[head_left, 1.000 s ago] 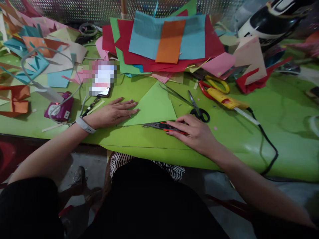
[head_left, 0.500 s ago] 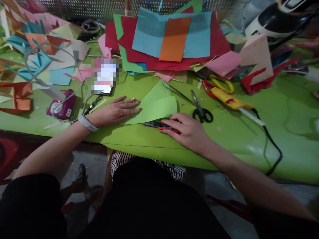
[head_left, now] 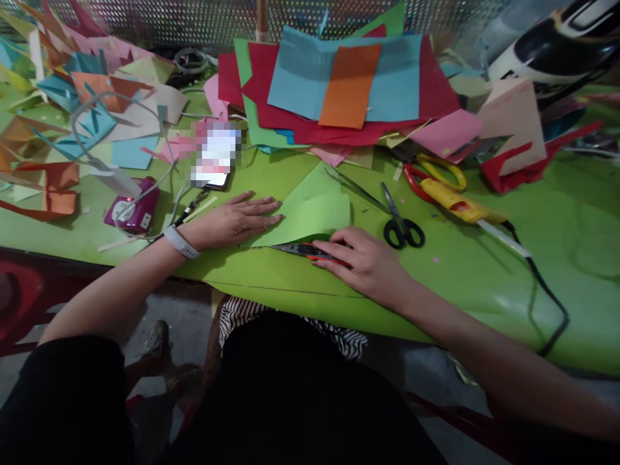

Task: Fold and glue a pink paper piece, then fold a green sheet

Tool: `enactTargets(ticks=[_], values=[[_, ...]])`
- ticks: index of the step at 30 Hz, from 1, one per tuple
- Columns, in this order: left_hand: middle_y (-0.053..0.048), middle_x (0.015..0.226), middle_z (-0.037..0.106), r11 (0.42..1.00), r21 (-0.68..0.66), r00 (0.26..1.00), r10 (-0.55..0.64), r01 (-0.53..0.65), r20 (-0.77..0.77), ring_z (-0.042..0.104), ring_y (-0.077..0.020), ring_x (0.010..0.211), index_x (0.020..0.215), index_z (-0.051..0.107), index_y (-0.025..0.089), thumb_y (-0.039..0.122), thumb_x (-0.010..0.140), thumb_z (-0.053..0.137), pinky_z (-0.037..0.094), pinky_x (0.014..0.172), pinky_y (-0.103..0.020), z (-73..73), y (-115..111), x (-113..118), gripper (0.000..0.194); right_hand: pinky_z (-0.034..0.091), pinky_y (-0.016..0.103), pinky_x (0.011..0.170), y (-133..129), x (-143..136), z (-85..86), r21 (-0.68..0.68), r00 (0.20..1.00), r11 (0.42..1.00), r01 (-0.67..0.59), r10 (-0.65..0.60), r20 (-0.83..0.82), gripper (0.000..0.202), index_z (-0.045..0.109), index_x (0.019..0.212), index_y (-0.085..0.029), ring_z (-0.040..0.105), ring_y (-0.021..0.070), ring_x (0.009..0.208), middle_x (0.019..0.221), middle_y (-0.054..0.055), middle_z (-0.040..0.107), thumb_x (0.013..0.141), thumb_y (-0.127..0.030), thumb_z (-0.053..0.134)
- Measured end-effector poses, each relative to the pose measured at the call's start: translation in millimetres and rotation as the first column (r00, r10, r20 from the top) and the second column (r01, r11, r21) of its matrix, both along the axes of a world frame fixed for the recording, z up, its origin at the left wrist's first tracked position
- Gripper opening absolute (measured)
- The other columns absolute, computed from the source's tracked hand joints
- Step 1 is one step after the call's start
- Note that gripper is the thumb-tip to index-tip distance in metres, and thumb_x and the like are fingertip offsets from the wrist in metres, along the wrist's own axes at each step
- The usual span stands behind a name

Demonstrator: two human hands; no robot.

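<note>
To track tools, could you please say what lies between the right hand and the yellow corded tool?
The head view shows black-handled scissors between the right hand and yellow corded tool.

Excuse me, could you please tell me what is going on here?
A person is handling green paper. The left hand lies flat, its fingers over the paper's left part. The right hand holds a black-and-orange tool, tip pointing left along the paper's near edge, where the right part curls up. Scissors lie open nearby.
</note>
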State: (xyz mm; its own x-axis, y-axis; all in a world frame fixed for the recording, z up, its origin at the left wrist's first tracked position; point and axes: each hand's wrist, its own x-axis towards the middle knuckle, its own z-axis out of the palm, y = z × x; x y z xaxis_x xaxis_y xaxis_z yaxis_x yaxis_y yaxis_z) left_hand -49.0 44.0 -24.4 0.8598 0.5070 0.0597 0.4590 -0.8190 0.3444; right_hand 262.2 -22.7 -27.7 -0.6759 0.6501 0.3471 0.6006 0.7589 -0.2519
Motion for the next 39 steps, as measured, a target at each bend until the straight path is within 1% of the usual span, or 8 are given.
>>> enactTargets(ticks=[7, 17, 27, 31, 33, 35, 37, 39], values=[[-0.007, 0.156, 0.038, 1.000, -0.016, 1.000, 0.006, -0.006, 0.023, 0.034, -0.0222, 0.146, 0.146, 0.045, 0.027, 0.026, 0.102, 0.043, 0.020, 0.122, -0.050, 0.5, -1.4, 0.4, 0.045, 0.052, 0.035, 0.068, 0.1, -5.4, -1.3, -0.028, 1.000, 1.000, 0.001, 0.000, 0.012, 0.029, 0.071, 0.116, -0.014, 0.060, 0.0218, 0.082, 0.091, 0.011, 0.066, 0.096, -0.030, 0.057], [-0.007, 0.158, 0.036, 0.999, -0.043, 1.000, 0.014, -0.014, -0.008, 0.031, -0.0212, 0.147, 0.147, 0.043, 0.027, 0.027, 0.102, 0.042, 0.016, 0.123, -0.049, -0.4, -2.1, 0.0, 0.045, 0.049, 0.033, 0.065, 3.8, -15.8, -0.7, -0.003, 0.997, 0.998, -0.061, 0.061, 0.038, 0.029, 0.071, 0.116, -0.012, 0.058, 0.0209, 0.080, 0.089, 0.011, 0.064, 0.096, -0.028, 0.058], [-0.006, 0.158, 0.035, 0.999, -0.041, 1.000, 0.007, -0.007, -0.005, 0.030, -0.0201, 0.148, 0.147, 0.043, 0.027, 0.027, 0.102, 0.041, 0.015, 0.123, -0.047, -1.3, -2.0, -1.3, 0.045, 0.049, 0.032, 0.064, 8.4, -32.8, 1.2, -0.013, 0.997, 0.997, -0.079, 0.079, 0.025, 0.029, 0.071, 0.114, -0.013, 0.058, 0.0209, 0.081, 0.089, 0.011, 0.064, 0.096, -0.030, 0.056], [-0.006, 0.158, 0.035, 1.000, -0.023, 1.000, 0.008, -0.009, -0.013, 0.030, -0.0199, 0.148, 0.148, 0.042, 0.027, 0.027, 0.102, 0.041, 0.016, 0.123, -0.047, -0.2, -2.7, -2.6, 0.046, 0.048, 0.030, 0.062, 2.0, -34.1, 5.7, -0.027, 0.981, 0.981, -0.193, 0.193, 0.015, 0.029, 0.071, 0.115, -0.016, 0.058, 0.0186, 0.078, 0.089, 0.009, 0.065, 0.097, -0.032, 0.055], [-0.006, 0.159, 0.034, 1.000, -0.012, 1.000, 0.004, -0.004, -0.024, 0.029, -0.0194, 0.148, 0.149, 0.039, 0.028, 0.026, 0.102, 0.041, 0.016, 0.123, -0.047, 0.3, -3.0, -3.2, 0.047, 0.049, 0.031, 0.063, -3.2, -29.0, 10.5, 0.016, 0.970, 0.970, -0.242, 0.241, 0.012, 0.028, 0.071, 0.115, -0.017, 0.058, 0.0184, 0.077, 0.089, 0.009, 0.066, 0.097, -0.032, 0.055], [-0.005, 0.159, 0.032, 1.000, 0.001, 1.000, 0.001, -0.001, -0.031, 0.027, -0.0195, 0.149, 0.150, 0.037, 0.029, 0.027, 0.102, 0.042, 0.015, 0.123, -0.047, 1.5, -3.1, -3.6, 0.049, 0.050, 0.032, 0.064, -7.8, -16.6, 15.9, 0.072, 0.973, 0.971, -0.229, 0.230, -0.002, 0.028, 0.070, 0.116, -0.016, 0.059, 0.0189, 0.077, 0.090, 0.009, 0.067, 0.097, -0.031, 0.056], [-0.005, 0.159, 0.033, 1.000, 0.024, 0.999, 0.003, -0.003, -0.034, 0.025, -0.0201, 0.149, 0.150, 0.037, 0.031, 0.026, 0.102, 0.043, 0.013, 0.124, -0.049, 3.9, -3.0, -3.9, 0.049, 0.052, 0.033, 0.065, -12.1, 4.5, 20.0, 0.093, 0.984, 0.981, -0.172, 0.176, -0.032, 0.029, 0.068, 0.121, -0.017, 0.060, 0.0191, 0.078, 0.092, 0.009, 0.068, 0.096, -0.028, 0.058], [-0.005, 0.159, 0.034, 0.999, 0.042, 0.999, -0.005, 0.006, -0.042, 0.025, -0.0202, 0.149, 0.151, 0.035, 0.031, 0.025, 0.102, 0.042, 0.011, 0.124, -0.051, 7.5, -3.1, -4.3, 0.050, 0.053, 0.033, 0.067, -16.9, 33.3, 21.1, 0.109, 0.995, 0.992, -0.064, 0.073, -0.073, 0.034, 0.064, 0.128, -0.020, 0.062, 0.0196, 0.080, 0.094, 0.009, 0.068, 0.094, -0.024, 0.061]])
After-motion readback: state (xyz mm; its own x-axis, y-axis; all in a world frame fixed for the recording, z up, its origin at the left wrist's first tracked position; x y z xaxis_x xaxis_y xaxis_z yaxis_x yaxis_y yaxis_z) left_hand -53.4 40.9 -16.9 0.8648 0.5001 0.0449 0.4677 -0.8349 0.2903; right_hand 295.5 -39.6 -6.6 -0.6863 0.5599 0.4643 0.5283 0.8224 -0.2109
